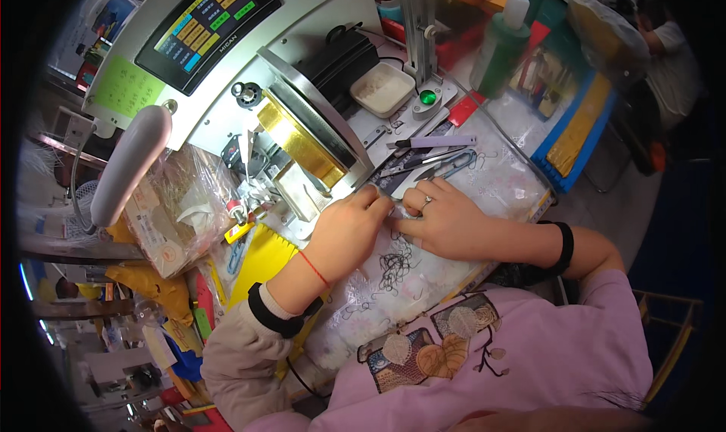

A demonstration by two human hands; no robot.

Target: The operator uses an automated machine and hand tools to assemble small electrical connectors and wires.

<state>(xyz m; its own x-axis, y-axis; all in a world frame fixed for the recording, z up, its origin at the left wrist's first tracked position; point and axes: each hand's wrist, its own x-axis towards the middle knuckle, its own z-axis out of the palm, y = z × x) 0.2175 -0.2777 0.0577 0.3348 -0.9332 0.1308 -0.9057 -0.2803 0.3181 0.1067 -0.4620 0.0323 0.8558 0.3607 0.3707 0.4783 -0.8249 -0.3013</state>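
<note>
My left hand (349, 224) and my right hand (446, 219) meet above the work surface, just in front of the machine. Fingers and thumb are pinched together on each; what lies between them is too small and too hidden to make out. A thin red cord circles my left wrist, and a ring is on my right hand. Close below the hands lies a tangled pile of small dark fish hooks (395, 270), with several loose ones scattered around it. Beyond my right hand rest a lilac-handled cutter (439, 141) and a blue-handled tool (457, 162), partly overlapping other slim tools.
Left of my hands stands the white machine (219, 107) with a gold-coloured band (302, 141) and a lit screen (204, 27). A grey lamp arm (136, 163) juts out beside it. Farther back are a white dish (383, 88), a green button (428, 97) and a green bottle (499, 54).
</note>
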